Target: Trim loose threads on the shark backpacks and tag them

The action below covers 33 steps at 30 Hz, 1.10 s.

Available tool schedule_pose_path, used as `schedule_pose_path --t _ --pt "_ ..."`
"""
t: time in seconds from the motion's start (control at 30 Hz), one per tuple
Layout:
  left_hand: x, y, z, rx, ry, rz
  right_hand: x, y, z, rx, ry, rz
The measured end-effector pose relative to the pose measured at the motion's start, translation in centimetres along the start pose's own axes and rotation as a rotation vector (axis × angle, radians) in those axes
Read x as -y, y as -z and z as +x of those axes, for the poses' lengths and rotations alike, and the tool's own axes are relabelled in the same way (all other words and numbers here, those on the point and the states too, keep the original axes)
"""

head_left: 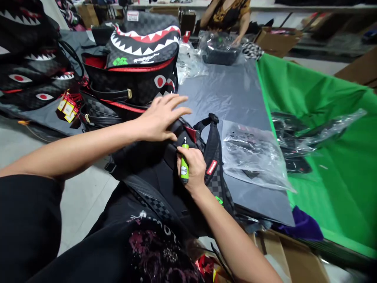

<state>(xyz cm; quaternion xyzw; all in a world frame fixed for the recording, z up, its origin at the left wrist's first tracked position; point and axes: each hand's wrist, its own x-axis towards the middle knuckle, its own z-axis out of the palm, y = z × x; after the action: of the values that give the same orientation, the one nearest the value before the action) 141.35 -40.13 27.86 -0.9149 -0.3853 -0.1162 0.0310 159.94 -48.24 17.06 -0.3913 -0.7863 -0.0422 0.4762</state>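
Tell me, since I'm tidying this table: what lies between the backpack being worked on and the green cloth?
In the head view, a clear plastic bag with dark contents lies on the grey table there.

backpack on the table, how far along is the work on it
Done-looking: a stack of shark-mouth backpacks sits behind. In hand: the left hand presses flat on the black backpack while the right hand holds a green pen-like tool, tip up by the top. Left: bagged items lie alongside; how much remains cannot be told.

I count one green tool (184, 167) in my right hand (193, 167), two stacked shark backpacks (138, 67) ahead, and one co-worker (228, 15) across the table (229, 94).
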Motion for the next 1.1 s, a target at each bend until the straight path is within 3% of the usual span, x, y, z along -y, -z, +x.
schedule_pose_path --t 0.13,0.2,0.3,0.37,0.47,0.6,0.77,0.87,0.93,1.03,1.1 --pt "0.8 -2.5 3.4 0.224 0.058 -0.025 2.6 0.2 -0.7 0.011 -0.119 0.084" --pt "0.7 -3.7 4.2 0.263 0.081 -0.006 3.8 0.4 -1.1 0.047 -0.161 0.104" --pt "0.3 -4.4 4.2 0.215 0.046 0.044 3.9 0.9 -1.4 0.148 -0.126 0.062" --pt "-0.2 -4.1 3.6 0.163 -0.056 0.075 3.0 1.2 -1.6 0.173 -0.091 0.041" --pt "-1.4 -3.9 3.0 0.154 -0.205 0.095 2.0 1.1 -2.2 0.052 -0.058 0.078" --pt "-2.5 -5.3 3.5 0.169 -0.165 0.122 2.3 -0.1 -3.4 -0.052 -0.099 0.128" --pt "-2.1 -7.9 4.1 0.117 -0.128 0.121 0.6 0.8 -2.9 0.125 -0.135 0.076" --pt "-1.8 -8.4 4.2 0.091 -0.14 0.117 -1.9 2.5 -1.2 0.075 -0.232 -0.204" --pt "-1.7 -8.4 4.3 0.078 -0.15 0.112 -3.2 2.9 0.1 0.125 -0.347 -0.379" --pt "-1.8 -8.7 4.7 0.081 -0.135 0.097 -4.3 1.7 1.8 0.329 -0.48 -0.447" --pt "-1.8 -9.1 5.0 0.098 -0.108 0.092 -4.5 0.1 2.4 0.395 -0.516 -0.509"
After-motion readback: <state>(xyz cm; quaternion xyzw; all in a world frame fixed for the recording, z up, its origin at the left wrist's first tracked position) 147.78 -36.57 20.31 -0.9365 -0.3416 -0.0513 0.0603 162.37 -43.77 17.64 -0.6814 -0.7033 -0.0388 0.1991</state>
